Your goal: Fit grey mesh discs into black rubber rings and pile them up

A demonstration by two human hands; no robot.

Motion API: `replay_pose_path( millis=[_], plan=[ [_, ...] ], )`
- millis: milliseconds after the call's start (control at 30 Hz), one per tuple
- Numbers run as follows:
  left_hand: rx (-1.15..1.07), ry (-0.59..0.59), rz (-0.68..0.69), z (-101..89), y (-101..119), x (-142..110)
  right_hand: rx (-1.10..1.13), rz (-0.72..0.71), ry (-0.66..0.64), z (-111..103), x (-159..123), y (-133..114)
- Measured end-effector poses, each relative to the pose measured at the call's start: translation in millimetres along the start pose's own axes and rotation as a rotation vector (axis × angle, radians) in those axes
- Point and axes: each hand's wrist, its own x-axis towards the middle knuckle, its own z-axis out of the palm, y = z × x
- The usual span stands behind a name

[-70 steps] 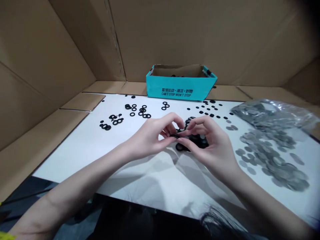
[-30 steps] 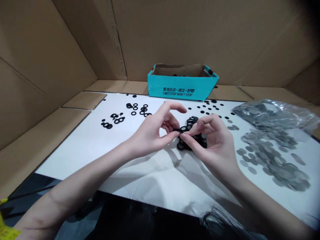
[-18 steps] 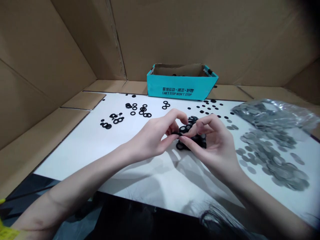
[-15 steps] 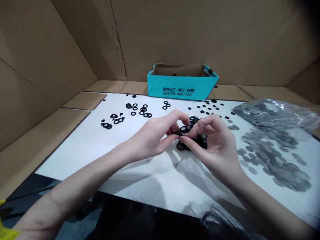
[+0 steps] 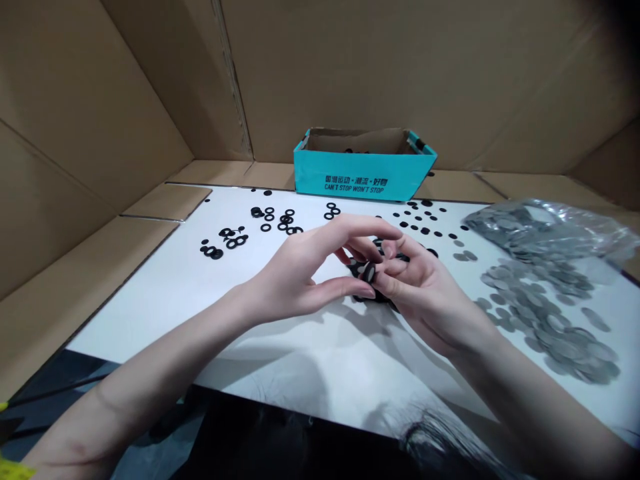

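Observation:
Between the thumb and fingertips of my right hand [image 5: 427,290] is a small black ring with a pale grey disc in its middle [image 5: 369,273], tilted on edge. My left hand [image 5: 307,270] curves around it from the left, its thumb and fingers apart. The left thumb tip lies just below the ring, and I cannot tell whether it touches. Beneath both hands is a pile of black rings [image 5: 379,297], some with grey centres, mostly hidden by the fingers.
A turquoise box [image 5: 365,175] with dark pieces inside stands at the back. Loose black rings [image 5: 287,219] lie left on the white table [image 5: 165,293], small black discs [image 5: 425,231] right of centre. Grey discs [image 5: 550,320] are heaped at right, below a clear plastic bag [image 5: 550,227] of more discs.
Earlier both hands pinched the black ring together, edge-on. Now my left fingers have spread apart, and my right hand has turned the ring so that its grey centre shows.

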Motion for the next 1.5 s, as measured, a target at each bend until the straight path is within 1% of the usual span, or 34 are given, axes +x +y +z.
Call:
replay_pose_path(
  millis=[200, 300, 367, 500, 700, 867, 933, 1000, 1100, 1233, 1300, 1433, 1500],
  plan=[
    [-0.047, -0.010, 0.004, 0.2, 0, -2, 0.002, 0.025, -0.038, -2, 0, 3],
    [-0.054, -0.028, 0.014, -1.7, 3, -1, 0.032, 0.008, -0.017, -2, 0, 3],
    [-0.020, -0.034, 0.002, -1.8, 4, -1, 0.014, -0.054, 0.029, 0, 0, 2],
    [0.060, 0.030, -0.073, 2.6, 6, -1, -0.092, -0.212, 0.153, 4, -1, 2],
    [0.005, 0.047, -0.193, 7.1, 7, 1, -0.261, -0.341, 0.179, 5, -5, 2],
    [-0.017, 0.048, -0.276, 8.3, 6, 1, -0.394, -0.423, 0.234, 7, -8, 3],
    [-0.027, 0.051, -0.280, 7.8, 6, 1, -0.377, -0.407, 0.229, 7, -8, 2],
    [-0.047, 0.054, -0.246, 5.9, 5, 2, -0.278, -0.336, 0.186, 5, -6, 2],
    [-0.059, 0.029, -0.139, 1.8, 4, 2, -0.082, -0.192, 0.103, 1, -2, 3],
    [-0.024, 0.002, 0.011, 0.2, 3, 1, 0.052, -0.036, -0.007, -3, 1, 3],
    [-0.010, 0.016, 0.056, 1.8, 1, 0, 0.097, 0.002, -0.051, -3, 0, 3],
    [-0.014, 0.048, 0.197, 4.3, -2, 2, 0.163, 0.047, -0.082, -2, 0, 4],
    [0.001, 0.039, 0.214, 3.0, -2, 2, 0.181, 0.060, -0.097, -2, -1, 5]
  ],
)
